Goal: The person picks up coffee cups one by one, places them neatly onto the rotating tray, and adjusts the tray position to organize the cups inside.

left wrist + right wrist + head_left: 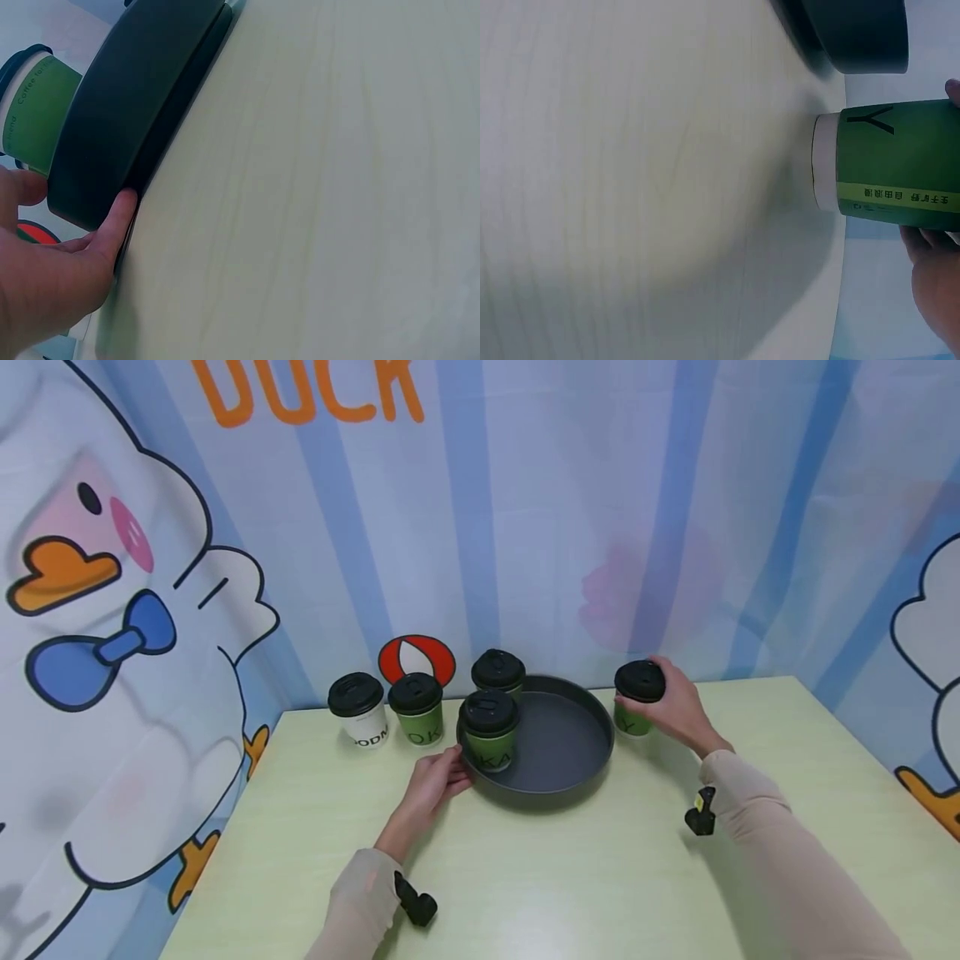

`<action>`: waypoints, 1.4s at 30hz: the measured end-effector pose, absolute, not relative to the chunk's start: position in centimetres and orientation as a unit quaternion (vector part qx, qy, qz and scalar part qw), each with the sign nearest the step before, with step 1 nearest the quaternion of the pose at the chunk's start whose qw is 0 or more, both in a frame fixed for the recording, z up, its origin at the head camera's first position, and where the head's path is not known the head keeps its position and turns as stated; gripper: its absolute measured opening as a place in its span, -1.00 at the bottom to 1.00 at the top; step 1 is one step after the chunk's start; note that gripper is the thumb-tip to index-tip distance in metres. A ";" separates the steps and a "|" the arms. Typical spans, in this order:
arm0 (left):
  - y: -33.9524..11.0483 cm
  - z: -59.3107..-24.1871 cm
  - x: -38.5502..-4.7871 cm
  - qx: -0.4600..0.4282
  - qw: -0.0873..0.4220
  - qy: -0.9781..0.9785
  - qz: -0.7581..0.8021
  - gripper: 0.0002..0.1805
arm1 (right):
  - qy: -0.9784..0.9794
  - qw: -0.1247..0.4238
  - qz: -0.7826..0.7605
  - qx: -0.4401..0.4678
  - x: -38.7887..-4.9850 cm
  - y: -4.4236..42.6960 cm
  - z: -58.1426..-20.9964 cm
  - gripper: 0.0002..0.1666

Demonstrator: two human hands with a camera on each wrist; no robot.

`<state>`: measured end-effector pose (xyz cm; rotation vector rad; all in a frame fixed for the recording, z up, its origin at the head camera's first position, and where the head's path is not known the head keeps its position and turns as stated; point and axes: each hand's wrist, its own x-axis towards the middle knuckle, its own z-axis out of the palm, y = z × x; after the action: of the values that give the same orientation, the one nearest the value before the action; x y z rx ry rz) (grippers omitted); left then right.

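Note:
My left hand point(437, 777) pinches the left edge of a dark grey round pan point(562, 735), thumb by the rim and a finger against the underside. A green paper cup point(491, 750) with a black lid stands inside the pan at its left. Behind it is another black-lidded green cup point(498, 670) at the pan's back left, its base hidden. To the pan's right, my right hand point(678, 706) grips an upright green paper cup point(900, 161) marked "Y" by its sides. Whether that cup's base touches the table cannot be told.
Left of the pan, a white cup point(360, 727) and a green cup point(420, 725), both black-lidded, stand on the pale table point(570, 877). A printed curtain point(525, 527) hangs directly behind the table's back edge.

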<state>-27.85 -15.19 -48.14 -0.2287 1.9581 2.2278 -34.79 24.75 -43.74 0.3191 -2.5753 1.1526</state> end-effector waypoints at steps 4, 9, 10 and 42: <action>-15.1 -48.1 -27.8 -0.078 0.086 0.657 0.744 -0.47 | -0.889 0.166 0.413 0.107 -34.4 24.9 -43.8 0.03; -15.1 -47.9 -27.8 -0.076 0.086 0.658 0.744 -0.47 | -0.885 0.157 0.431 0.080 -33.5 25.2 -42.9 0.06; -15.1 -47.9 -27.8 -0.076 0.086 0.658 0.744 -0.47 | -0.883 0.154 0.437 0.077 -33.2 25.2 -42.5 0.06; -15.3 -47.9 -27.5 -0.069 0.085 0.664 0.740 -0.45 | -0.850 0.126 0.442 0.258 -26.9 11.3 -43.6 -0.02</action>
<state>-27.53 -15.25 -47.93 -0.2044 1.9803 2.2069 -26.88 11.28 -43.56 0.7499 -2.4746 1.2878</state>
